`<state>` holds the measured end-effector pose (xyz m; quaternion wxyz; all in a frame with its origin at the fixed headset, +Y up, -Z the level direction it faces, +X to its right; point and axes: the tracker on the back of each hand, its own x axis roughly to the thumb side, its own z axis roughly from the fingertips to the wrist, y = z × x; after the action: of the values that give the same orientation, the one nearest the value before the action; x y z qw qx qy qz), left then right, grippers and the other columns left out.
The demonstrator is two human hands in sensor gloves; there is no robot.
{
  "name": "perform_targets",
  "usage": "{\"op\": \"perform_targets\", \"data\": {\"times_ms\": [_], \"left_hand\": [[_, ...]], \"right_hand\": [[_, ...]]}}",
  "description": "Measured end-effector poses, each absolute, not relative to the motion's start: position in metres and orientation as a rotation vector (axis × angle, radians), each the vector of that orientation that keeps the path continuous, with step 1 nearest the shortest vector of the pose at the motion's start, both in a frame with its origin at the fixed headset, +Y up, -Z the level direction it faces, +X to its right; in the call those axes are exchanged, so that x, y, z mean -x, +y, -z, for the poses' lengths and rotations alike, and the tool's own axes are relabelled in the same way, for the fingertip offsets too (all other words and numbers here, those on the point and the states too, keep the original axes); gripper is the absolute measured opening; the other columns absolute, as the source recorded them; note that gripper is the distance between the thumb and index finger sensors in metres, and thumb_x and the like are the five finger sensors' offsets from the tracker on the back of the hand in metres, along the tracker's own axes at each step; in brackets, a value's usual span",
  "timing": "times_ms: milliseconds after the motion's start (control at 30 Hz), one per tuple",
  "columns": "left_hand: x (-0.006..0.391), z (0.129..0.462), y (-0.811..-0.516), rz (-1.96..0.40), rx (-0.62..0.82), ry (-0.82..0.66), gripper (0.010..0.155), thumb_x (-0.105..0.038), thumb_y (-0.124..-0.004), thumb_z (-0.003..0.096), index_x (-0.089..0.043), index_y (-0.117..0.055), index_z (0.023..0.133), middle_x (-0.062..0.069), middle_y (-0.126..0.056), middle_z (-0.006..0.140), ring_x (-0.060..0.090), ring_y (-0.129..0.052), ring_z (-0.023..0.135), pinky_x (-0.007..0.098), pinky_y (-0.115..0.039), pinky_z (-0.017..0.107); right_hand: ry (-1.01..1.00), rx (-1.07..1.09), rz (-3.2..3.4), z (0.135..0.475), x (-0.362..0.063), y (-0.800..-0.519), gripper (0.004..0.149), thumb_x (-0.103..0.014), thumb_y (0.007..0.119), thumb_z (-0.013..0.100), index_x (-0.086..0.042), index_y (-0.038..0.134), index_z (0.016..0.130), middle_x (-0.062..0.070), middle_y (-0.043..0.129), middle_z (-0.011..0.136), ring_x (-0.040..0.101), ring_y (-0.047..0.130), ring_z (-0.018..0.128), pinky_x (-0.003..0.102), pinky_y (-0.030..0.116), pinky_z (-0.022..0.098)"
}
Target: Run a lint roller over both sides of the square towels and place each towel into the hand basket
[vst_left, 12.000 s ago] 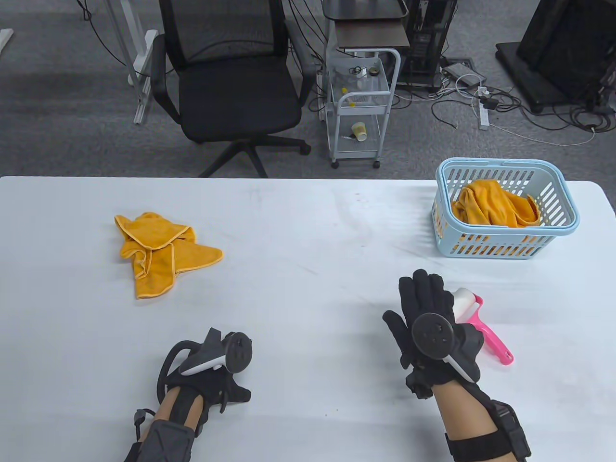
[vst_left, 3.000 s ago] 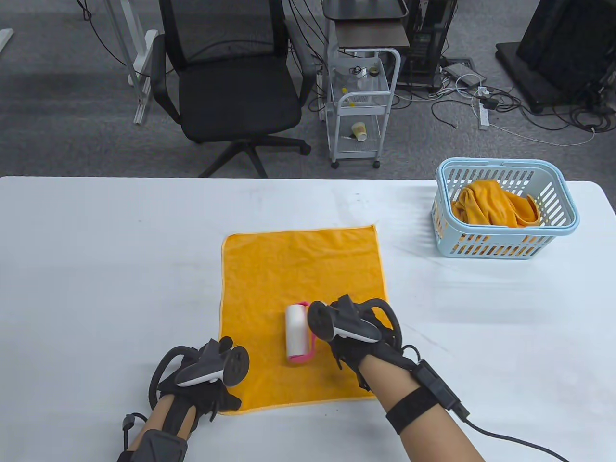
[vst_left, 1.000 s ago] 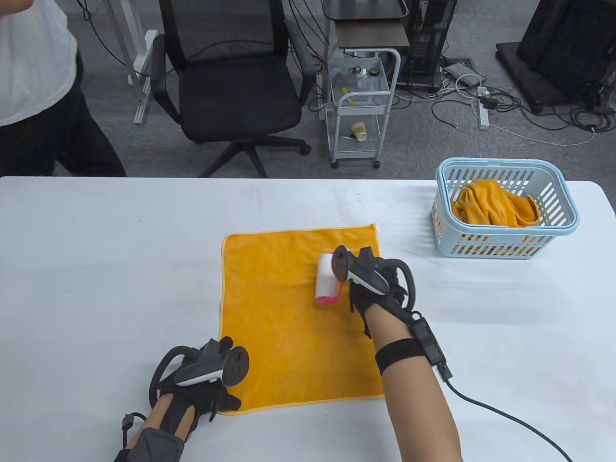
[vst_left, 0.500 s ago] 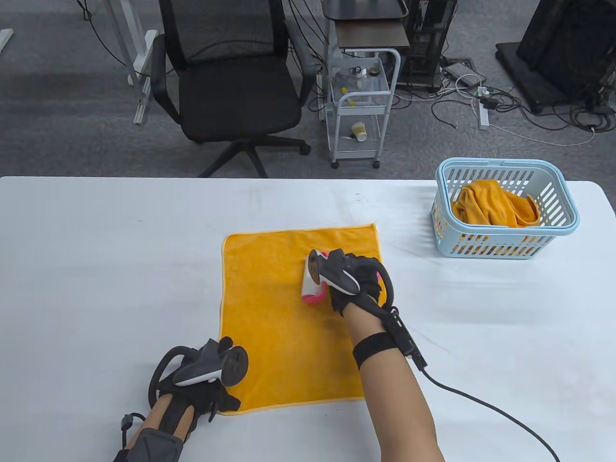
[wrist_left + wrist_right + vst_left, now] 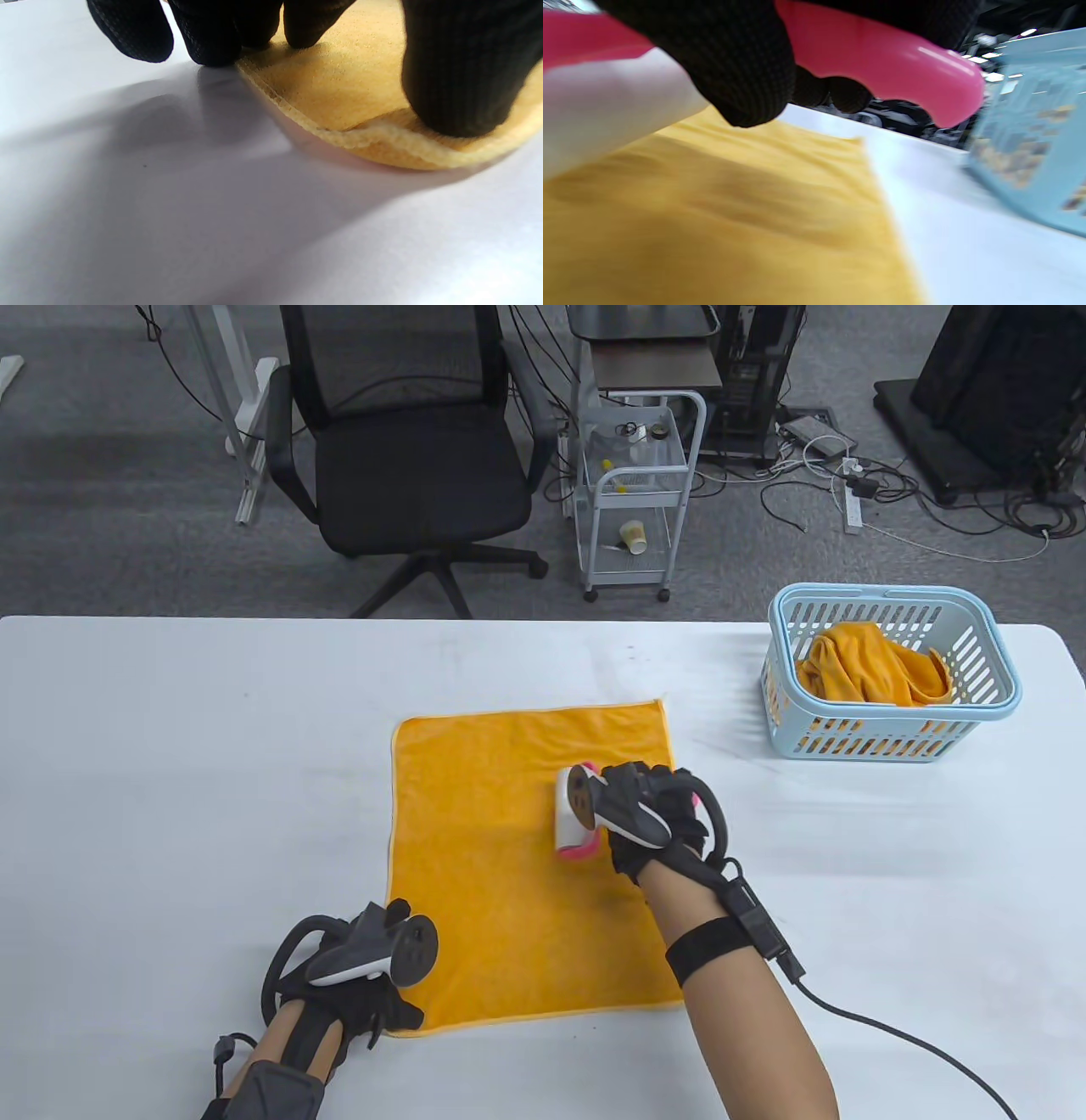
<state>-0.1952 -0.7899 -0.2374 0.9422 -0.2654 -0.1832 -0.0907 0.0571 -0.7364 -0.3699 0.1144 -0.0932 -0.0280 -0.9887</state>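
An orange square towel lies spread flat on the white table. My right hand grips the pink handle of the lint roller, whose white roll rests on the towel's far right part. My left hand stays at the towel's near left corner, its fingertips pressing the hem down and the thumb on the cloth. At the far right stands the light blue hand basket, with another orange towel crumpled inside.
The basket stands close to the right of the towel. A cable trails from my right forearm over the table's near right. Beyond the table's far edge are a black office chair and a small white cart.
In the last half second my right hand has rolled the lint roller a little to the right and toward me. The left hand has kept still on the corner.
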Motion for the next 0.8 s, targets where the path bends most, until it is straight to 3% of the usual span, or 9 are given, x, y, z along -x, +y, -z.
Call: {"op": "perform_targets", "data": {"times_ms": [200,333,600,700,800], "left_hand": [[0.195,0.237,-0.790,0.185,0.541,-0.374,0.098,-0.065,-0.090,0.0298,-0.026,-0.047,0.109,0.011,-0.037,0.122,0.045,-0.058,0.109,0.069,-0.056,0.073],[0.195,0.238,-0.790,0.189,0.536,-0.365,0.098,-0.065,-0.090,0.0294,-0.027,-0.047,0.109,0.011,-0.038,0.122,0.045,-0.058,0.109,0.069,-0.056,0.073],[0.198,0.238,-0.791,0.174,0.538,-0.360,0.098,-0.065,-0.090,0.0293,-0.027,-0.046,0.109,0.010,-0.036,0.122,0.044,-0.057,0.109,0.069,-0.055,0.074],[0.198,0.238,-0.791,0.177,0.537,-0.359,0.098,-0.065,-0.090,0.0293,-0.027,-0.046,0.109,0.010,-0.036,0.122,0.044,-0.057,0.109,0.069,-0.055,0.074],[0.198,0.238,-0.791,0.177,0.537,-0.359,0.098,-0.065,-0.090,0.0292,-0.027,-0.046,0.109,0.010,-0.036,0.122,0.044,-0.057,0.109,0.069,-0.055,0.074]], "right_hand": [[-0.145,0.443,2.877,0.347,-0.020,-0.755,0.062,-0.028,0.091,0.048,-0.028,0.065,0.104,0.009,0.078,0.101,0.037,0.086,0.087,0.058,0.072,0.063],[-0.176,0.324,2.879,0.352,-0.045,-0.760,0.061,-0.025,0.091,0.047,-0.029,0.066,0.103,0.007,0.081,0.098,0.037,0.086,0.086,0.061,0.070,0.064],[-0.238,-0.029,2.711,0.361,-0.135,-0.747,0.056,-0.020,0.093,0.046,-0.029,0.074,0.098,0.005,0.084,0.095,0.037,0.083,0.088,0.062,0.067,0.065],[-0.217,-0.012,2.735,0.354,-0.138,-0.743,0.057,-0.022,0.093,0.046,-0.029,0.074,0.099,0.006,0.082,0.098,0.038,0.082,0.089,0.062,0.068,0.065],[-0.158,0.138,2.829,0.341,-0.113,-0.740,0.059,-0.024,0.092,0.046,-0.028,0.071,0.101,0.007,0.081,0.098,0.038,0.084,0.089,0.061,0.070,0.064]]}}
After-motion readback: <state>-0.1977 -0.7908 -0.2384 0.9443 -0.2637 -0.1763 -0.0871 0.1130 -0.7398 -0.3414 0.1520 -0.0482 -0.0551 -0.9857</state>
